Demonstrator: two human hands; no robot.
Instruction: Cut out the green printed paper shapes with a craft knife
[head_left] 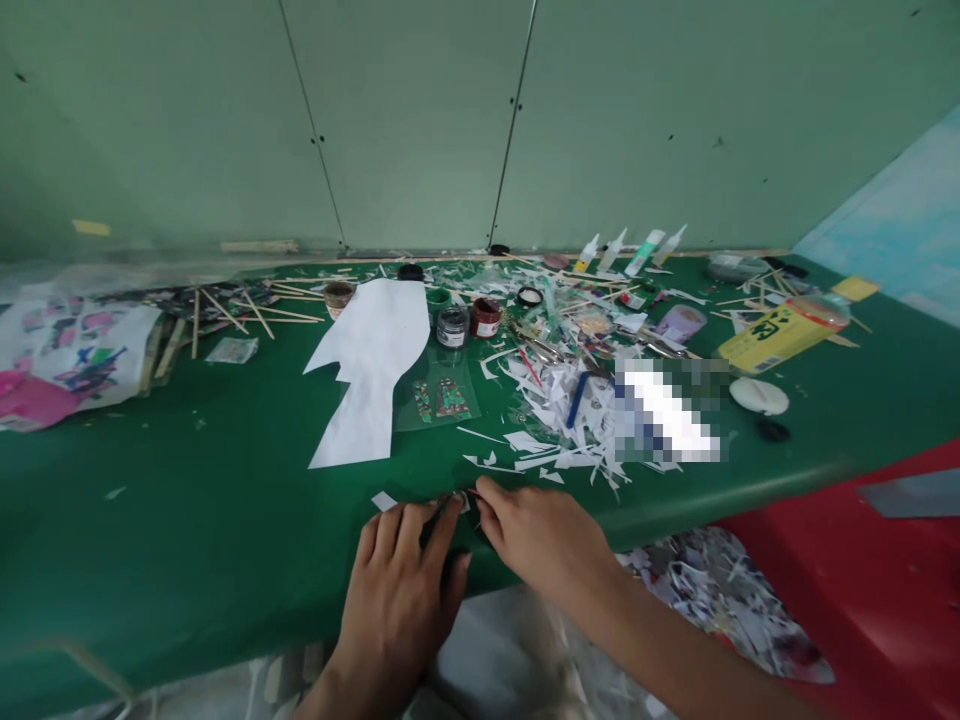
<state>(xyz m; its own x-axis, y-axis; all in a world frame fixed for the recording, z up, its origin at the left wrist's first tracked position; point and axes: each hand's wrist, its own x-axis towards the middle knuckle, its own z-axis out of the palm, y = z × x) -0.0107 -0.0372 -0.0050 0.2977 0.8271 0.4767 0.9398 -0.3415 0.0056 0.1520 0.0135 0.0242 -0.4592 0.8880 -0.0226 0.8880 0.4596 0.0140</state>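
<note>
My left hand (401, 575) rests near the table's front edge, fingers bent and pressed together around something small and mostly hidden. My right hand (544, 530) is closed in a pinch beside it, on a thin dark item too small to name. Between the fingertips shows a tiny pale piece (463, 502). A small white paper scrap (384, 501) lies just beyond my left knuckles. Farther back is a large white paper cutout (367, 350) with a rounded top and pointed side. To its right, a clear plastic sheet (472, 405) carries small patterned pieces.
A heap of white paper offcuts (555, 410) covers the green table's middle right. Behind stand paint jars (452, 327) and glue bottles (645, 252). A yellow container (780, 335) lies at right, with thin wooden sticks (259, 314) at left. Scraps fill a bin (720, 580) below.
</note>
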